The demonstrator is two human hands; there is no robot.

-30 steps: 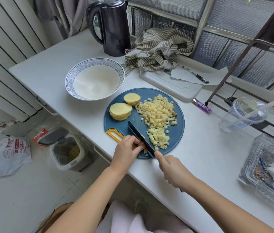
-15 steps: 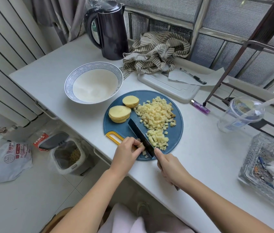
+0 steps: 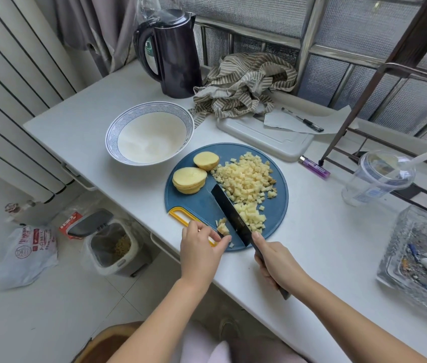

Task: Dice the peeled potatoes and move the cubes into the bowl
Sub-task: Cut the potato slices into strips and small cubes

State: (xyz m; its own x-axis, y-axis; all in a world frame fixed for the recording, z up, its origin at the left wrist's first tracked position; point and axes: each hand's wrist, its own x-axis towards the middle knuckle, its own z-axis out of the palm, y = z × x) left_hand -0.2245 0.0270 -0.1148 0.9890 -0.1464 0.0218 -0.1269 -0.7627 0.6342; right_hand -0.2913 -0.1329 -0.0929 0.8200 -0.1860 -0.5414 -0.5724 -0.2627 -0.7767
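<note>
A round blue cutting board [image 3: 272, 213] lies on the white counter with a heap of potato cubes [image 3: 246, 179] on its right half. A stack of potato slices [image 3: 189, 180] and a potato half [image 3: 206, 160] sit at its left. My right hand [image 3: 276, 263] grips the handle of a black knife [image 3: 232, 213], blade edge down on the board. My left hand [image 3: 200, 247] pinches a small remaining bit of potato [image 3: 223, 227] just left of the blade. The blue-rimmed white bowl [image 3: 112, 132] stands empty behind the board to the left.
A black kettle [image 3: 175, 53] and a striped cloth [image 3: 243, 85] are at the back. A white tray [image 3: 264, 132] with paper and a pen, a purple lighter [image 3: 314, 166], a plastic cup [image 3: 377, 176] and a glass dish [image 3: 422, 258] lie to the right. A bin [image 3: 112, 244] stands on the floor.
The view has shifted slightly. The knife stays near the board's front edge; my left fingers have drawn back a little, showing the small potato piece beside the blade.
</note>
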